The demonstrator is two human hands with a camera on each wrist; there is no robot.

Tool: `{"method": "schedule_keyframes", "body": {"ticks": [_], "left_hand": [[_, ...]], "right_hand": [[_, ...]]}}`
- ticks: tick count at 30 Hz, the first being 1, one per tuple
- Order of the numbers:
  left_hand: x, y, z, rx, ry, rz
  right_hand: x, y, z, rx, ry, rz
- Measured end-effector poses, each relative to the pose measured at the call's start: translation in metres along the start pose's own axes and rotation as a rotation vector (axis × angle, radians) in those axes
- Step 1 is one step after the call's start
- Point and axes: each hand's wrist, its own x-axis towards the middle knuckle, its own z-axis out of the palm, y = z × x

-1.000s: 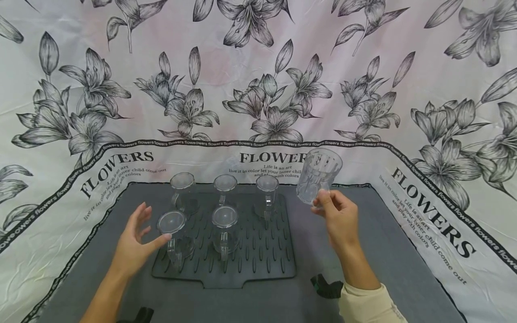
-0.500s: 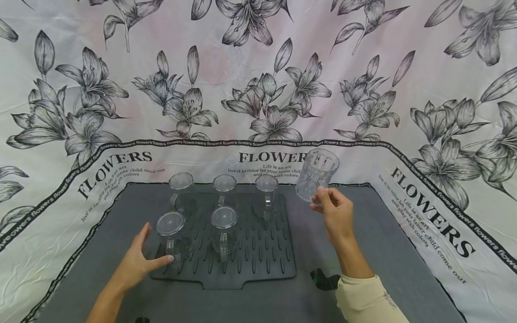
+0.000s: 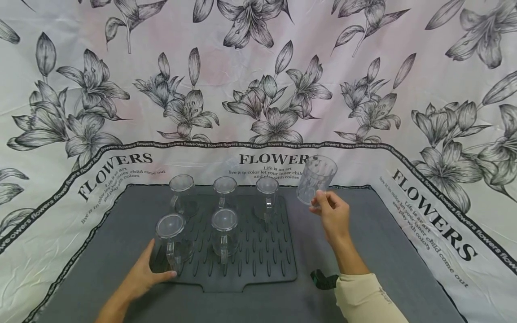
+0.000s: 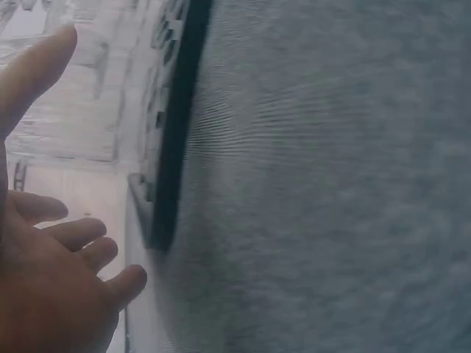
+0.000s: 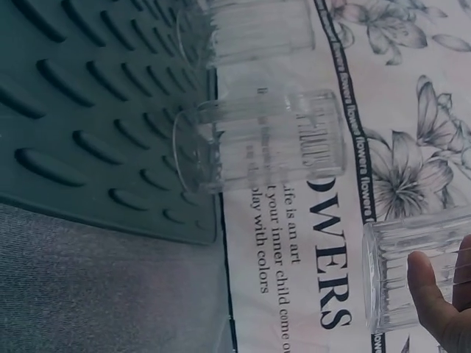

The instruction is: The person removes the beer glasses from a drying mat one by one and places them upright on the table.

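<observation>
In the head view my right hand (image 3: 336, 217) pinches a clear fluted drinking glass (image 3: 317, 175) near its lower end. It is raised right of the mat and leans slightly; the right wrist view shows the thumb against the glass wall (image 5: 397, 287). My left hand (image 3: 143, 273) has its thumb and fingers spread at the front left corner of a dark ridged drying mat (image 3: 266, 251). Nearest to it on the mat is an upside-down glass mug (image 3: 171, 225). From the left wrist, the fingers (image 4: 77, 234) appear apart and hold nothing.
Behind that mug and to its right stand several more upside-down glass mugs, including a front one (image 3: 225, 224) and a back right one (image 3: 267, 190). A small black object (image 3: 323, 279) lies by the right sleeve. Flower-printed cloth (image 3: 258, 89) rises behind the grey table surface (image 3: 319, 242).
My left hand has come down and toward me, from beside the front left mug to the mat's front left corner. The right hand, still holding the glass, has shifted slightly left.
</observation>
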Motion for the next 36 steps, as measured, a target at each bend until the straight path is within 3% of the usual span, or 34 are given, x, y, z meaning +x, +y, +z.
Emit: {"method": "schedule_keyframes", "body": {"ticks": [6, 17, 29, 36], "left_hand": [[0.002, -0.010, 0.009, 0.074, -0.007, 0.000], [0.002, -0.015, 0.018, 0.201, 0.061, 0.008], [0.003, -0.014, 0.017, 0.213, 0.019, -0.068], [0.003, -0.011, 0.016, 0.213, 0.003, -0.091]], "right_hand": [[0.004, 0.008, 0.000, -0.015, 0.017, 0.014], [0.008, 0.038, -0.008, -0.041, 0.038, 0.098], [0.008, 0.050, -0.012, -0.102, 0.047, 0.152], [0.010, 0.083, -0.023, -0.165, 0.056, 0.152]]}}
